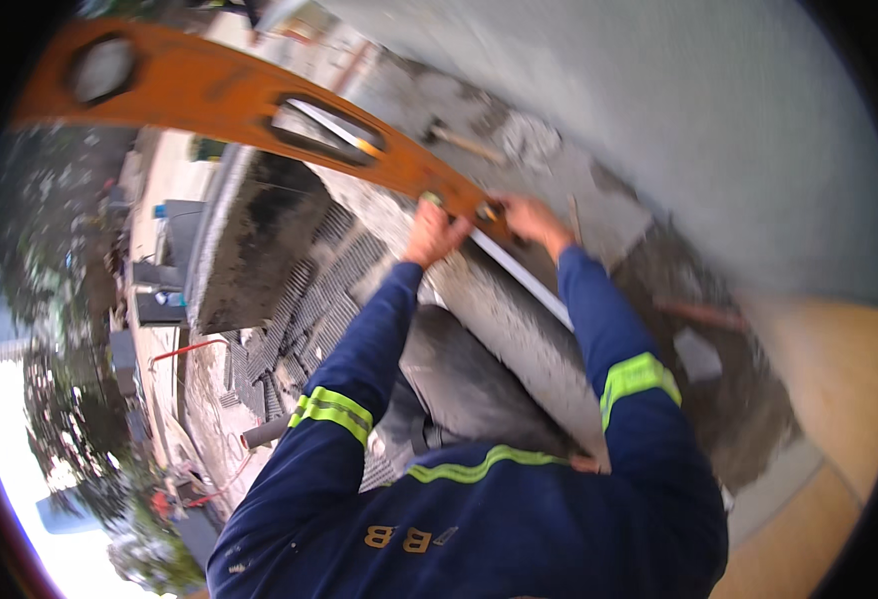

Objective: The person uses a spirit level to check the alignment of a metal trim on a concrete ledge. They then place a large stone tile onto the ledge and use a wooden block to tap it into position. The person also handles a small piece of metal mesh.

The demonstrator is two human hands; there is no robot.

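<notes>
A long orange spirit level [189, 95] slants from the upper left down to the middle, tilted over a rough concrete ledge. My left hand [432, 236] closes on its lower edge beside a small round vial. At the level's near end, my right hand [537, 222] grips it next to another vial; some of its fingers are hidden. Under the level runs a thin white strip [524, 268], showing again through the level's long slot; its kind is unclear. The concrete ledge [534, 344] passes below my hands and between my forearms.
A grey wall [678, 120] rises on the right. A hammer-like tool [467, 143] lies on the dusty floor beyond the ledge. On the left stand a concrete slab [259, 235], ridged grey pieces [304, 299], a red bar [189, 348] and a grey pipe [264, 432].
</notes>
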